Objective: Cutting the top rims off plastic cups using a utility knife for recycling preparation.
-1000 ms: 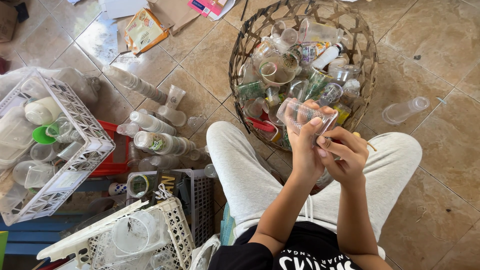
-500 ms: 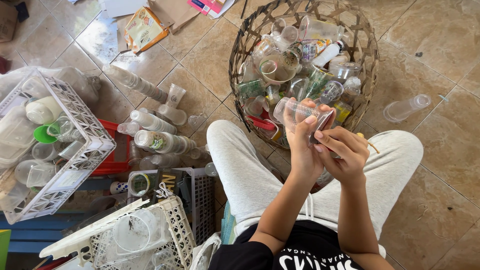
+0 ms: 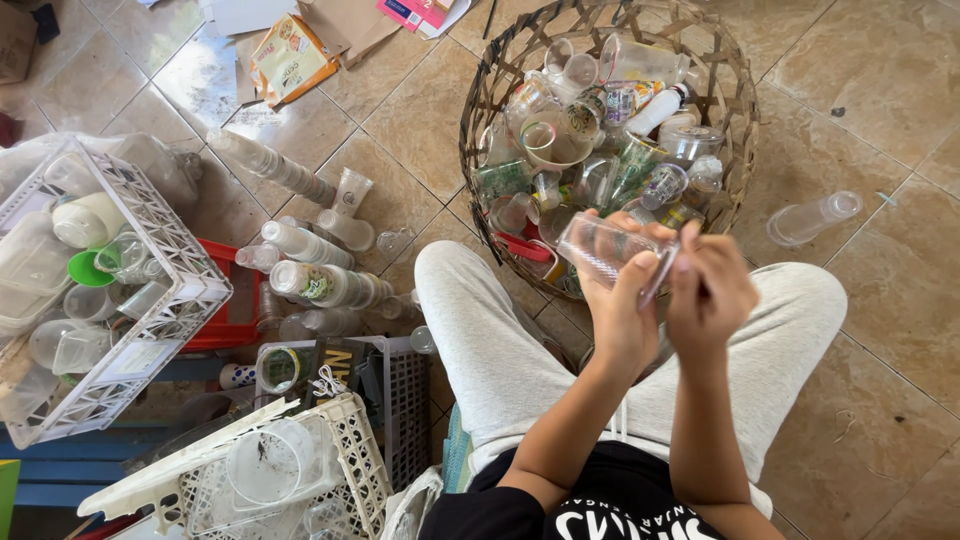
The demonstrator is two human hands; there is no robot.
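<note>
left hand (image 3: 618,300) grips clear ribbed plastic cup (image 3: 600,248) — right hand (image 3: 708,285) at rim | woven basket (image 3: 480,110)

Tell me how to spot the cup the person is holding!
Find the big round woven basket full of clear plastic cups at the top. Just below its near rim, above the grey-trousered knees, the left hand grips a clear cup lying on its side, with the right hand at its rim. It is the only cup off the floor and out of the basket.
</note>
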